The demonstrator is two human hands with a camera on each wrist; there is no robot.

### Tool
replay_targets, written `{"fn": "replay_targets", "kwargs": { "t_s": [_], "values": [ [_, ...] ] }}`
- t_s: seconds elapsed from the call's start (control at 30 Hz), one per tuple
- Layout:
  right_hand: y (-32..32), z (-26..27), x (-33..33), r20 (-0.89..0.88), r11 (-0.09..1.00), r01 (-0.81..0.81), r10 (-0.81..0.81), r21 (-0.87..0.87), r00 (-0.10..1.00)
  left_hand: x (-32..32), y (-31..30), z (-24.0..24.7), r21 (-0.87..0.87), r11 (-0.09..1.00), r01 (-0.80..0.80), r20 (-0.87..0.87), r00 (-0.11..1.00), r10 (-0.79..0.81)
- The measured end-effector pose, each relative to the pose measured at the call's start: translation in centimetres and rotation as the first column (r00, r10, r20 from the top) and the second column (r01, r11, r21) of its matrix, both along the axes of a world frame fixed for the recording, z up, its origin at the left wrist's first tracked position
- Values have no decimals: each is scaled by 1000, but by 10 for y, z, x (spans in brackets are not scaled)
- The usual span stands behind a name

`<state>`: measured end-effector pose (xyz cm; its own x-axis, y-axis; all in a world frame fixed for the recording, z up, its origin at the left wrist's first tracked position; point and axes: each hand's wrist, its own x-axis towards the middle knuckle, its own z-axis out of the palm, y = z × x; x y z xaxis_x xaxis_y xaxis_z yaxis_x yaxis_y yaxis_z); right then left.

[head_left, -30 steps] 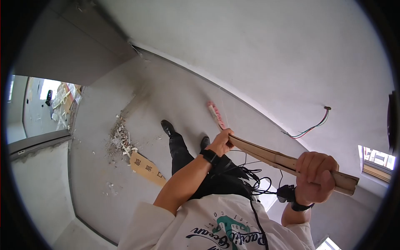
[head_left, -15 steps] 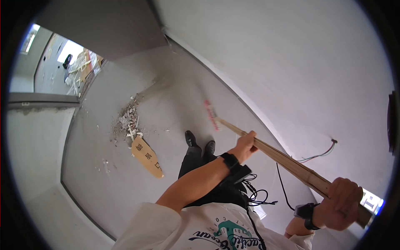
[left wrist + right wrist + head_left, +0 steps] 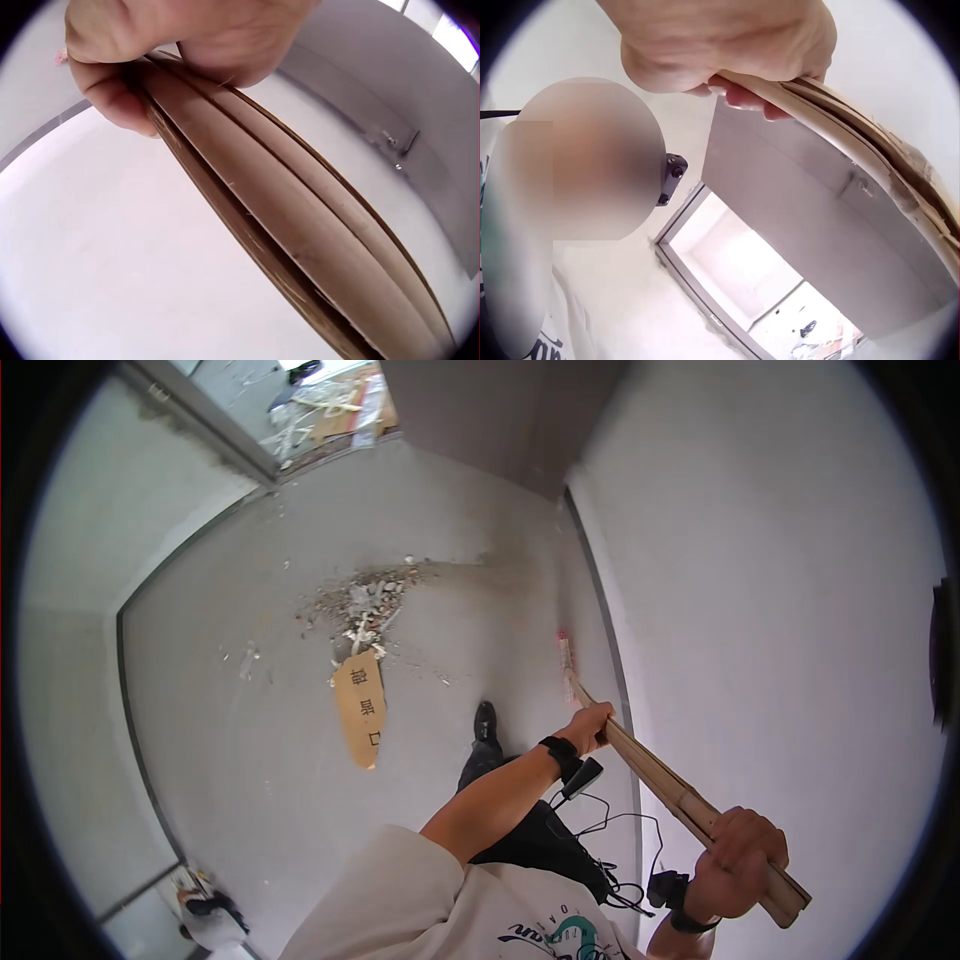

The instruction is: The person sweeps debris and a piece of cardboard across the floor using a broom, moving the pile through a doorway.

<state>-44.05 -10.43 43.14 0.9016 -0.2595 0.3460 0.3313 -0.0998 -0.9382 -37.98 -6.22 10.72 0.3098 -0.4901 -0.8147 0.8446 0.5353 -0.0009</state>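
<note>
A long pole of split bamboo or wood (image 3: 665,785) slants down toward the floor, with a blurred pink-and-white head (image 3: 566,660) at its far end, close to the foot of the wall. My left hand (image 3: 590,726) grips the pole's lower part; in the left wrist view its fingers (image 3: 112,97) curl round the pole (image 3: 300,195). Higher up, near the top end, my right hand (image 3: 738,863) is wrapped round it. The right wrist view shows that hand (image 3: 727,45) closed over the pole (image 3: 855,135), fingertips showing beneath.
A heap of rubble (image 3: 370,598) lies on the grey floor, touching a cardboard piece (image 3: 360,710) with printed characters. A wall (image 3: 760,610) rises at right. Through the doorway, at upper left, plastic and cardboard scraps (image 3: 340,410) are visible. A black shoe (image 3: 486,722) stands mid-floor.
The head view has turned, so the rubble and cardboard sit farther right in it. The pole's pink head is nearer the wall's base. Both hands have kept their grip; only one shoe shows now.
</note>
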Motion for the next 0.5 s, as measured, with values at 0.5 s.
{"fn": "replay_targets", "kwargs": {
  "t_s": [0.5],
  "values": [
    [151, 49, 56, 48, 922, -314, 333, -225, 942, 76, 59, 30, -85, 904, -419, 91, 900, 426]
  ]
}}
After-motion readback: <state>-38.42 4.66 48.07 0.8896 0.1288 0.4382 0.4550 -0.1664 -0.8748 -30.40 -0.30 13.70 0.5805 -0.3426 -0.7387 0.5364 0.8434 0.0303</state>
